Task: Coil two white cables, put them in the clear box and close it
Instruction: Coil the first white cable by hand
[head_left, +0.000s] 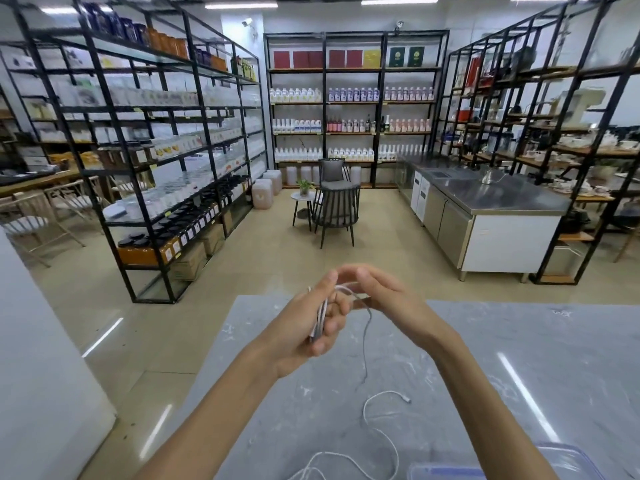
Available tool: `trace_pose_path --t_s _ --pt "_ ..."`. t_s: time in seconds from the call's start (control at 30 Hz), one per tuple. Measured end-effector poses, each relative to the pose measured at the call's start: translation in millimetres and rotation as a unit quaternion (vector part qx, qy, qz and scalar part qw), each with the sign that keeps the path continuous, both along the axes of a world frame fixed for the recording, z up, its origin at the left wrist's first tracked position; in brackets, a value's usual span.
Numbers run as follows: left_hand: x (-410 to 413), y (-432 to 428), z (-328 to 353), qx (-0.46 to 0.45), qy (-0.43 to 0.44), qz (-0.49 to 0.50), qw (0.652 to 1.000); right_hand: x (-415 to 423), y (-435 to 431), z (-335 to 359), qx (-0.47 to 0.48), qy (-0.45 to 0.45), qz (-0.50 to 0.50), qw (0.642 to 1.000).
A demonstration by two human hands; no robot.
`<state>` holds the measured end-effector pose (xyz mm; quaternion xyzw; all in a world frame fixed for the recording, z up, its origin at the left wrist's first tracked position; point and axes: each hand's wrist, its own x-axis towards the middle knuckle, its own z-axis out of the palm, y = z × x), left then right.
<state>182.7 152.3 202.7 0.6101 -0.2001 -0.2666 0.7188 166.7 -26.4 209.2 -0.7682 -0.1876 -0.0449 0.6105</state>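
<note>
My left hand (304,327) is raised above the grey table (519,375) and grips several loops of a white cable (320,317) in its fingers. My right hand (377,292) pinches the same cable just beside the loops. The cable's free tail (367,344) hangs down from my right hand toward the table. A second white cable (375,427) lies loose on the table below my hands, its plug end pointing right. The clear box (571,459) with a blue rim sits at the bottom right, partly cut off by the frame and my right forearm.
The table's far edge lies just beyond my hands, with open tiled floor (277,258) past it. Black shelving racks (156,150) stand left, back and right. A steel counter (491,199) is at the right and a chair (334,206) in mid-room.
</note>
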Motion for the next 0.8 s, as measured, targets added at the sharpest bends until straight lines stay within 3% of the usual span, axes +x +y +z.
trace_pose_path --t_s 0.07,0.2,0.27,0.33,0.43,0.53,0.63,0.73,0.8 --pt "2.1 5.2 4.8 -0.022 0.001 0.001 1.000 0.3 12.0 -14.1 0.011 0.020 0.031 0.999" --pt "-9.2 2.9 8.2 -0.003 0.026 -0.083 0.996 7.9 28.5 -21.1 0.100 -0.059 -0.102 0.988" --pt "-16.1 -2.8 7.6 -0.053 0.023 -0.130 0.990 7.2 34.6 -15.8 0.092 -0.086 -0.092 0.988" --pt "-14.1 -2.0 11.3 -0.129 0.015 -0.139 0.982 2.0 44.8 -19.7 0.097 -0.046 -0.060 0.992" --pt "1.1 7.1 18.6 -0.170 0.014 -0.089 0.981 -8.8 57.7 -55.7 0.042 -0.001 -0.116 0.992" --pt "7.2 10.5 10.6 -0.119 0.017 -0.060 0.991 -15.8 58.0 -84.4 0.030 -0.003 -0.170 0.985" --pt "1.0 5.9 -5.8 -0.079 -0.008 -0.102 0.992 -11.0 36.4 -73.0 0.010 -0.041 -0.242 0.969" --pt "-3.1 1.0 -6.5 -0.068 -0.038 -0.127 0.989 -12.7 33.2 -69.2 -0.117 0.013 -0.175 0.977" --pt "-0.7 1.0 -0.8 -0.098 0.001 -0.115 0.989 -19.4 41.6 -81.2 -0.144 0.008 -0.132 0.981"
